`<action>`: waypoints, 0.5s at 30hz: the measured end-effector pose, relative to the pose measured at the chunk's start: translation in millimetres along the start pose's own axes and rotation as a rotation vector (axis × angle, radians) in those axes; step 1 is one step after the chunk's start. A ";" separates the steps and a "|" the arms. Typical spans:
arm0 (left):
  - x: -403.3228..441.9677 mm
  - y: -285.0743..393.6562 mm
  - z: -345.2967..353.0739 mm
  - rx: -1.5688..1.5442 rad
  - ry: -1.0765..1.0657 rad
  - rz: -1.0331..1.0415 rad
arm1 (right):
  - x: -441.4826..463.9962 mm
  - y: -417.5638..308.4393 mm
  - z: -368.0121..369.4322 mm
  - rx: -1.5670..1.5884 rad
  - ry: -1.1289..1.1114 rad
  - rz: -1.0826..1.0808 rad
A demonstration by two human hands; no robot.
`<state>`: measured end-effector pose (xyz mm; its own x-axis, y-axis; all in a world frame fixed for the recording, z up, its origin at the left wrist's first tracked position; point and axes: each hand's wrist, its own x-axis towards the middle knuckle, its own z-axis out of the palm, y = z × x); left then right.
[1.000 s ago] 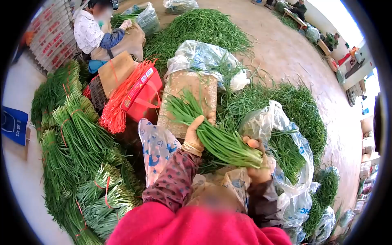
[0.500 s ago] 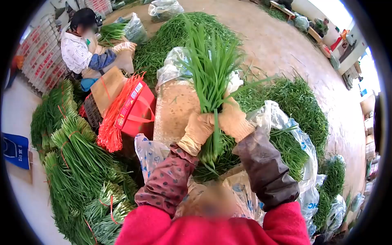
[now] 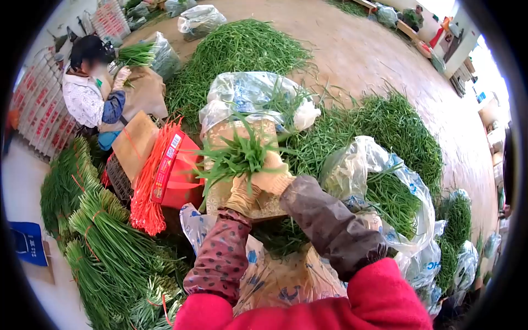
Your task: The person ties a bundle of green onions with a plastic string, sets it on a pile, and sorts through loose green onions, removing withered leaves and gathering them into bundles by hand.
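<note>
Head view, mid-frame: your left hand and right hand clasp the green bundle; squeeze evenly, without crushing.

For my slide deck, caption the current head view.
Gloved left hand and right hand grip long leafy greens over a work surface.
</note>
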<state>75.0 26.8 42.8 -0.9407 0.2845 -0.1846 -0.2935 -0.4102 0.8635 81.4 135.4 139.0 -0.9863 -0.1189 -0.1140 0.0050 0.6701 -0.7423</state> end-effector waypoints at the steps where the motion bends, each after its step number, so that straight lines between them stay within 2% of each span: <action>1: 0.6 13.0 8.5 -0.416 0.052 -0.198 | -16.7 -33.4 -29.7 0.176 0.068 0.104; 2: -6.1 24.0 13.6 -0.831 0.116 -0.395 | -17.3 -34.0 -25.3 0.358 0.297 0.048; 3: -22.4 32.3 15.6 -0.826 0.138 -0.409 | -14.7 -45.4 -37.5 0.331 0.226 0.210; 4: -39.3 40.2 17.1 -0.118 0.157 -0.012 | -7.4 -54.3 -52.0 0.301 0.151 0.366; 5: -56.7 51.2 21.1 0.598 0.144 0.370 | -3.0 -47.2 -48.9 0.314 0.248 0.173; 6: -75.5 68.3 32.0 0.351 0.173 0.309 | -1.0 -37.5 -44.0 0.326 0.349 -0.019; 7: -97.0 90.6 44.2 0.606 0.252 0.297 | -1.3 -27.4 -42.9 0.471 0.270 -0.169; 8: -116.5 101.6 51.2 0.857 0.327 0.285 | -3.2 -13.1 -30.7 0.480 0.270 -0.157; 9: -130.3 93.4 48.0 0.861 0.322 0.279 | -4.4 4.9 -13.9 0.314 0.304 -0.172; 10: -142.9 82.4 43.4 0.531 0.104 0.092 | -5.8 17.1 -4.3 0.147 0.341 -0.188; 11: -148.9 77.5 43.1 0.198 -0.111 -0.090 | -6.8 17.6 -7.0 0.096 0.272 -0.249; 12: -151.3 73.9 43.1 0.139 -0.303 -0.328 | -9.8 19.5 -10.1 0.097 0.277 -0.252; 13: -158.0 71.6 44.8 0.076 -0.486 -0.577 | -19.1 13.5 -15.8 0.417 0.257 -0.101; 14: -160.8 50.0 45.0 0.026 -0.614 -0.572 | -25.6 10.5 -19.8 0.736 0.239 0.050; 15: -169.1 28.5 50.0 -0.053 -0.557 -0.470 | -22.9 29.6 -6.9 0.850 0.298 -0.100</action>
<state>234.3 10.3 122.1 -0.4915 0.8336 -0.2520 -0.6660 -0.1734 0.7255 103.0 163.0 124.2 -0.9899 0.1261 0.0655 -0.0801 -0.1142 -0.9902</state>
